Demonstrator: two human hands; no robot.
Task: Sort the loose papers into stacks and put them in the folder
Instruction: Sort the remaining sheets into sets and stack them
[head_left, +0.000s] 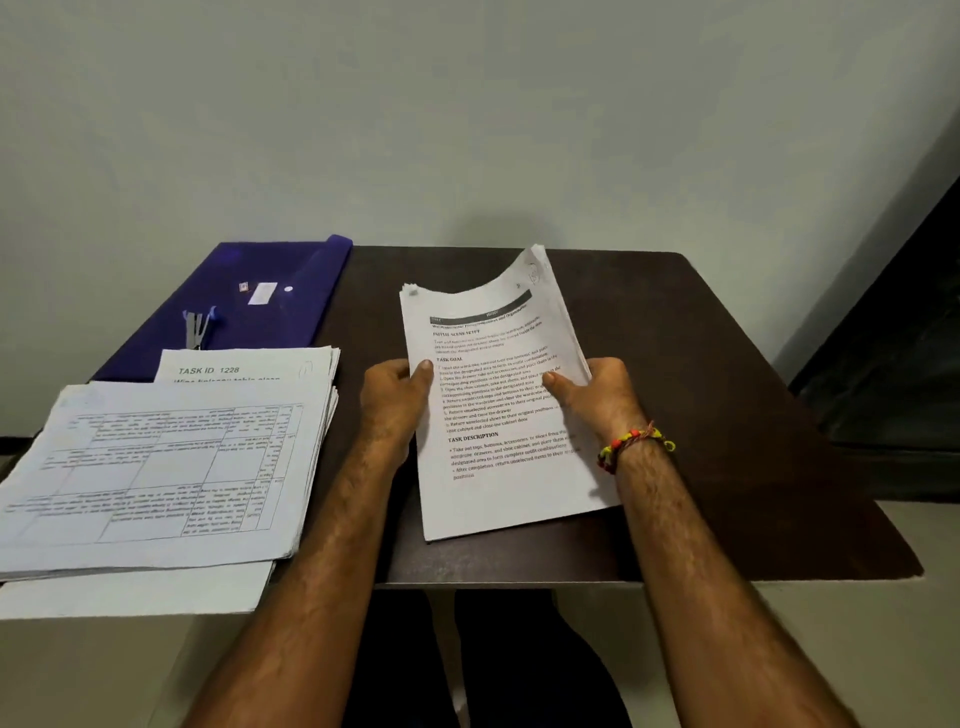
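**Sorting looks about halfway, folder not loaded yet**

Only the head view to go on, so here's what it shows, all placed relative to the dark table (675, 415).

Both hands are busy with one bundle of papers (498, 415) at the middle of the table. The left hand (397, 400) grips its left edge, thumb on top of the page. The right hand (597, 389) pinches the right edge the same way, thumb on the print. The top of the bundle curls up off the table while the bottom edge seems to rest on it, so my guess is it's being squared up or looked over before it goes anywhere.

On the table's left side sits a bigger stack (156, 483) with a table-style form on top, hanging over the near left edge. A second stack (249, 371) headed "TASK ID 1228" pokes out from behind it, partly covered. So at least two piles look formed already, plus the one in hand.

The purple folder (249, 296) lies at the far left corner of the table, flat and apparently closed, with a small label and snap on it and what looks like a metal clip lying on top. Can't tell if anything's inside.

What's left, as I read it: park the held bundle, open the folder, get all the stacks in.
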